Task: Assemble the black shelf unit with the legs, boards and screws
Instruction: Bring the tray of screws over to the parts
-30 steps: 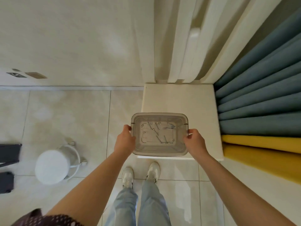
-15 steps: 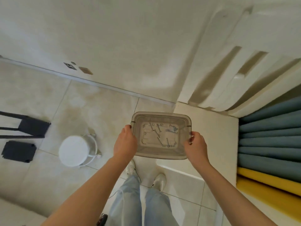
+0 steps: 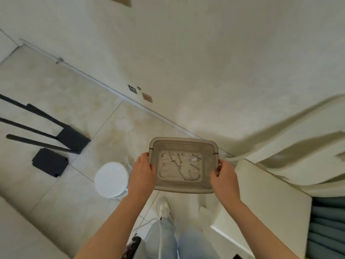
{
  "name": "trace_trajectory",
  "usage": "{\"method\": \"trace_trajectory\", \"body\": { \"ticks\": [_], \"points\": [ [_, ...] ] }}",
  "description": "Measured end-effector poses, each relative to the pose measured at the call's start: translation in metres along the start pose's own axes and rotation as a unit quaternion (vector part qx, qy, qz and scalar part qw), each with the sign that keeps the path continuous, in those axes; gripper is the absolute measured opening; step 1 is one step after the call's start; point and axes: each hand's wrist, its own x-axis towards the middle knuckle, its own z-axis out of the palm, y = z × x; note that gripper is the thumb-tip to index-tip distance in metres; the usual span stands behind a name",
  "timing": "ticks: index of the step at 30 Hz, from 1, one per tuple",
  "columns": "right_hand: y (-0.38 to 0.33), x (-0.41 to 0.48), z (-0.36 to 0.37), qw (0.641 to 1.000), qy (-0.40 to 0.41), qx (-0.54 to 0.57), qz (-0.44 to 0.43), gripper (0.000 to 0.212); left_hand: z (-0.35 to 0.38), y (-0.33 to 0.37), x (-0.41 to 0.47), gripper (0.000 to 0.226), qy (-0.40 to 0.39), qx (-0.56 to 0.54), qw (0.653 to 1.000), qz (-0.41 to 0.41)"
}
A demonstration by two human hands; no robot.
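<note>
— Holding what?

— A translucent grey plastic bin [image 3: 183,187], held level above the tiled floor [image 3: 56,193], one hand on each short side. Left hand [image 3: 142,174] curled over the left rim and gripping it. Right hand [image 3: 225,177] clamped on the right rim the same way.

— Inside?

— Loose silver screws [image 3: 176,164] scattered over the bottom. At least seven, with a few too blurred to count surely.

— And the shelf parts?

— Down on the floor, well to the left of the bin. Three black legs [image 3: 37,144] lying nearly side by side, meeting one black square board [image 3: 72,140]. A second black board [image 3: 49,162] flat just beside the first, nearer the camera.

— Anything else?

— One round white stool [image 3: 111,179], between the boards and the left hand. One white shoe [image 3: 164,209] and pale blue jeans [image 3: 186,245] below the bin.
</note>
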Motion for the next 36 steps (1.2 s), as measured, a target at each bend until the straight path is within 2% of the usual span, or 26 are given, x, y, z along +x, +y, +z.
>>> {"method": "trace_trajectory", "body": {
  "ticks": [4,16,23,27,36],
  "points": [
    [-0.055,0.019,0.030,0.999,-0.021,-0.016,-0.033,0.017,-0.040,-0.026,0.032,0.031,0.025,-0.028,0.999,-0.024],
    [-0.200,0.113,0.092,0.979,-0.082,-0.106,-0.154,0.029,-0.116,-0.063,0.128,0.022,0.102,-0.079,0.986,-0.109],
    [-0.289,0.186,0.116,0.942,-0.149,-0.192,-0.230,0.024,-0.145,-0.063,0.193,0.019,0.147,-0.112,0.965,-0.186],
    [-0.341,0.217,0.134,0.916,-0.178,-0.229,-0.276,0.031,-0.160,-0.072,0.225,0.021,0.169,-0.127,0.950,-0.229],
    [-0.432,0.255,0.189,0.881,-0.209,-0.269,-0.326,0.032,-0.197,-0.104,0.283,0.023,0.202,-0.136,0.931,-0.272]
  ]
}}
